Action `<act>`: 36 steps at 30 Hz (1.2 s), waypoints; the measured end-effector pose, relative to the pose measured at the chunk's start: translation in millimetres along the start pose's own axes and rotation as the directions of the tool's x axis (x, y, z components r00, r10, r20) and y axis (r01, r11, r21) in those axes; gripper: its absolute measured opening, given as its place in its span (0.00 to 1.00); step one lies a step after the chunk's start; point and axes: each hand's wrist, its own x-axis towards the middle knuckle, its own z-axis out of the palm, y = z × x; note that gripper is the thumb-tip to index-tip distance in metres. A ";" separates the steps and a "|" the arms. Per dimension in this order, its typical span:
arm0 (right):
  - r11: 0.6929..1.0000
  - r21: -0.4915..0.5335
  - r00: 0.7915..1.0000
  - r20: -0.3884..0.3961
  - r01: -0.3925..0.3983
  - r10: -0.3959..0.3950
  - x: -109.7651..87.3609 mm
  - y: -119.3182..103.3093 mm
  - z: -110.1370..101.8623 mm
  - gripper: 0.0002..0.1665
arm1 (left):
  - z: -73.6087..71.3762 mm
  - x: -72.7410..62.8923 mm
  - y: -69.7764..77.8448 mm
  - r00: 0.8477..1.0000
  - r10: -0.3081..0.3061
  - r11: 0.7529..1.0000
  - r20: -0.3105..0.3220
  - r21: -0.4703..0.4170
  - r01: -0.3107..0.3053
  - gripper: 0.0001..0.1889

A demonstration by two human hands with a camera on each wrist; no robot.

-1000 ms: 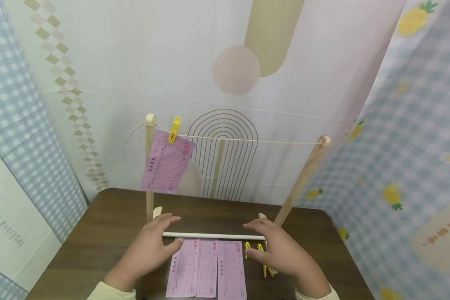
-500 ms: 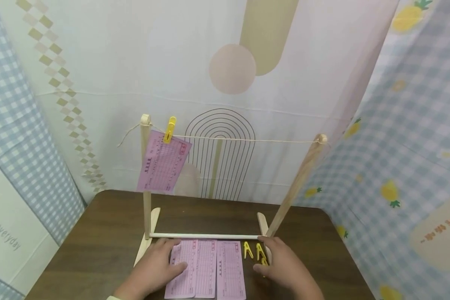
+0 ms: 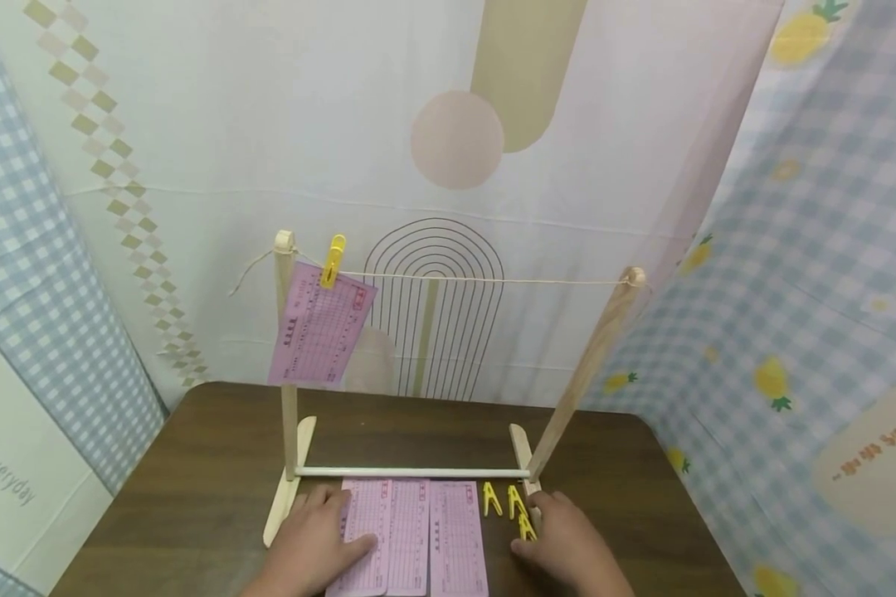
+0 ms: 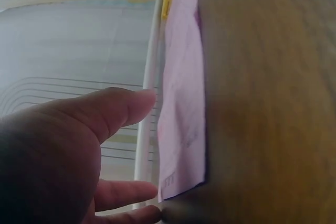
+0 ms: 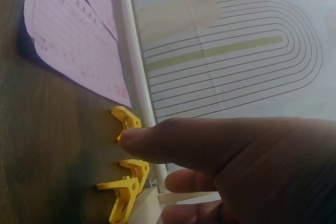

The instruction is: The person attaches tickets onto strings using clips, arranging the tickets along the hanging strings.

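Observation:
My left hand (image 3: 309, 535) lies over the left edge of a row of pink printed slips (image 3: 457, 535), thumb and fingers spread apart. In the left wrist view the thumb shows above the slips (image 4: 181, 103) with nothing gripped. My right hand (image 3: 567, 535) rests beside the right foot of a wooden stand, its thumb close to several yellow clothespins (image 3: 491, 499). Those clothespins (image 5: 125, 195) lie below and beside the right thumb in the right wrist view. Another pink slip (image 3: 321, 332) hangs tilted from the string, held by a yellow clothespin (image 3: 333, 261).
Two wooden posts (image 3: 586, 373) carry a thin string (image 3: 455, 279) between them. A white rod (image 3: 411, 473) joins the posts low down, just behind the slips. The dark wooden table (image 3: 194, 464) backs onto a patterned cloth (image 3: 194, 124), with checked cloth at both sides.
Both hands have come down and nearer to the tabletop, the left over the slips' edge and the right beside the clothespins. The hanging slip stays clipped on the string.

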 end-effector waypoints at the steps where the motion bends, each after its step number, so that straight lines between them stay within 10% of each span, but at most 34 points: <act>1: 1.000 -0.003 1.000 0.004 -0.001 0.001 0.0 0.5 0.9 0.40 | 0.6 0.0 0.1 1.000 0.001 1.000 -0.003 0.005 -0.001 0.47; 23: 1.000 0.021 1.000 0.029 -0.002 0.001 2.8 10.7 11.7 0.26 | 4.4 -0.2 1.0 1.000 0.027 0.998 -0.011 0.060 -0.026 0.41; 36: 0.998 0.062 0.998 0.068 -0.013 0.009 3.3 12.5 12.9 0.25 | 0.4 -0.8 6.9 0.999 -0.026 0.991 0.032 -0.131 0.030 0.45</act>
